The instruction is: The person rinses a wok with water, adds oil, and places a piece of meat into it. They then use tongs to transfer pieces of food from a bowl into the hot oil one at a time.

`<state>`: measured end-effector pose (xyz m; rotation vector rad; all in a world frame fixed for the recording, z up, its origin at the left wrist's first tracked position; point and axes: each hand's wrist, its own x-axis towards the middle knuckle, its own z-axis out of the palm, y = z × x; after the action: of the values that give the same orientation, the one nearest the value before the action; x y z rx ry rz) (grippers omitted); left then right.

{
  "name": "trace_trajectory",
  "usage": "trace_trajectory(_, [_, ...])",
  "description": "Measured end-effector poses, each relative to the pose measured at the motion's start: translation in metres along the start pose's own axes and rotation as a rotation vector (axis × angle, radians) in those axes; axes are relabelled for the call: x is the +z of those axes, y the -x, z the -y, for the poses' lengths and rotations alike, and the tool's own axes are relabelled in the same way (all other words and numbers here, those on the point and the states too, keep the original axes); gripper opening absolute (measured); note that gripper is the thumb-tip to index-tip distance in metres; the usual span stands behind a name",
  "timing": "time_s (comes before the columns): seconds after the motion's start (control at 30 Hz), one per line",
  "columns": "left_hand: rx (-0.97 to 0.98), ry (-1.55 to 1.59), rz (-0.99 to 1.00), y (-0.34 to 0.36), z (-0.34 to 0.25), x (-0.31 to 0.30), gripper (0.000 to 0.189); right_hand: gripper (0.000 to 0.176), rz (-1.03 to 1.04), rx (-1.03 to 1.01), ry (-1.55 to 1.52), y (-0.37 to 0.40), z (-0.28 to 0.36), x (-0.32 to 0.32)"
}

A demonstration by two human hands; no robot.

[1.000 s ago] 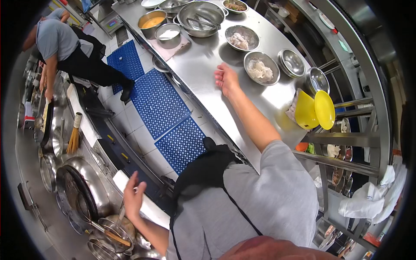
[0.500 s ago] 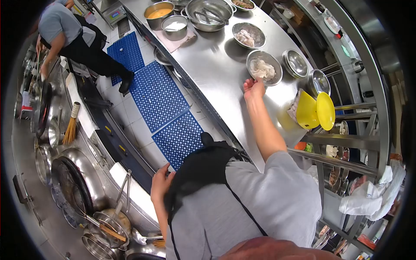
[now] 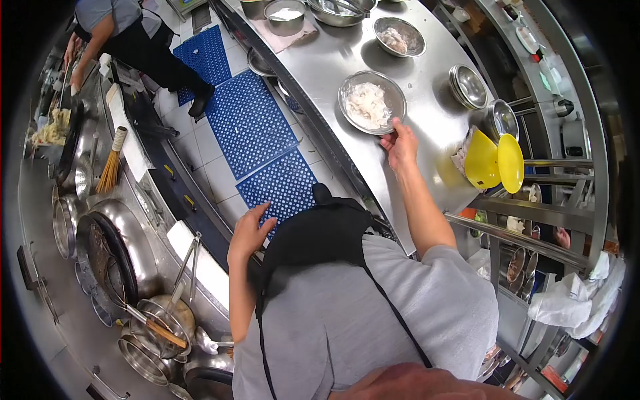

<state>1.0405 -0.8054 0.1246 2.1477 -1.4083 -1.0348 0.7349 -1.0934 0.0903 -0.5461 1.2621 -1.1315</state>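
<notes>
My right hand (image 3: pixel 401 146) grips the near rim of a steel bowl (image 3: pixel 396 91), thumb at the edge and fingers under its side. Inside that bowl sits a pale, wet heap of food (image 3: pixel 367 105), possibly raw meat slices. Behind it on the steel counter (image 3: pixel 327 61) stands a second bowl (image 3: pixel 417 41) with pinkish-white pieces. My left hand (image 3: pixel 251 233) hangs above the blue mat beside my apron, fingers apart and holding nothing.
Stacked bowls (image 3: pixel 468 87) and a yellow container (image 3: pixel 481 160) with its lid stand on the counter's right side. Pots and a colander (image 3: pixel 339 11) are at its far end. Left is a stove with a wok (image 3: pixel 107 257) and strainers; another person (image 3: pixel 133 47) works there.
The bowl in my right hand has slid left along the counter, away from the stacked bowls. My left hand has risen and moved slightly forward. Pale food now shows in the co-worker's wok.
</notes>
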Motion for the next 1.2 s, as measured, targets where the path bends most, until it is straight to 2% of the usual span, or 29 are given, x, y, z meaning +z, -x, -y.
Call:
trace_trajectory(0.2, [-0.065, 0.253, 0.024, -0.006, 0.03, 0.038, 0.045, 0.025, -0.033, -0.035, 0.094, 0.009, 0.016, 0.015])
trace_trajectory(0.3, [-0.202, 0.282, 0.079, 0.006, 0.042, 0.058, 0.044, 0.027, 0.051, -0.108, 0.182, -0.012, 0.003, 0.004])
trace_trajectory(0.4, [-0.247, 0.392, 0.193, 0.014, 0.074, 0.079, 0.046, 0.027, 0.081, -0.142, 0.194, -0.01, 0.001, 0.006])
trace_trajectory(0.5, [-0.176, 0.737, 0.215, 0.02, 0.069, 0.074, 0.049, 0.029, 0.143, -0.141, 0.231, -0.006, -0.001, 0.012])
trace_trajectory(0.6, [-0.137, 0.723, 0.224, 0.016, 0.043, 0.049, 0.05, 0.022, 0.279, -0.043, 0.13, 0.01, -0.003, 0.026])
trace_trajectory(0.67, [-0.169, 0.838, 0.168, 0.004, 0.024, 0.036, 0.045, 0.013, 0.292, -0.001, 0.109, 0.009, -0.02, 0.038])
trace_trajectory(0.73, [-0.168, 0.924, 0.132, -0.006, 0.014, 0.031, 0.044, 0.011, 0.372, -0.026, 0.229, 0.016, -0.032, 0.047])
trace_trajectory(0.8, [-0.16, 0.941, 0.06, -0.016, 0.0, 0.027, 0.044, 0.014, 0.451, -0.023, 0.346, 0.023, -0.046, 0.061])
trace_trajectory(0.87, [-0.179, 0.992, -0.028, -0.024, -0.018, 0.022, 0.047, 0.02, 0.555, -0.008, 0.322, 0.038, -0.053, 0.076])
trace_trajectory(0.9, [-0.198, 1.052, -0.104, -0.027, -0.032, 0.019, 0.038, 0.023, 0.585, 0.009, 0.315, 0.045, -0.056, 0.084])
trace_trajectory(1.03, [-0.193, 1.175, -0.254, -0.031, -0.022, 0.02, 0.016, 0.023, 0.802, -0.06, 0.32, 0.059, -0.08, 0.103])
trace_trajectory(1.13, [-0.295, 1.173, -0.415, -0.025, -0.029, 0.016, 0.019, 0.025, 0.855, 0.025, 0.357, 0.068, -0.083, 0.117])
trace_trajectory(1.2, [-0.305, 1.191, -0.464, -0.025, -0.026, 0.015, 0.018, 0.024, 0.9, -0.006, 0.394, 0.069, -0.085, 0.121])
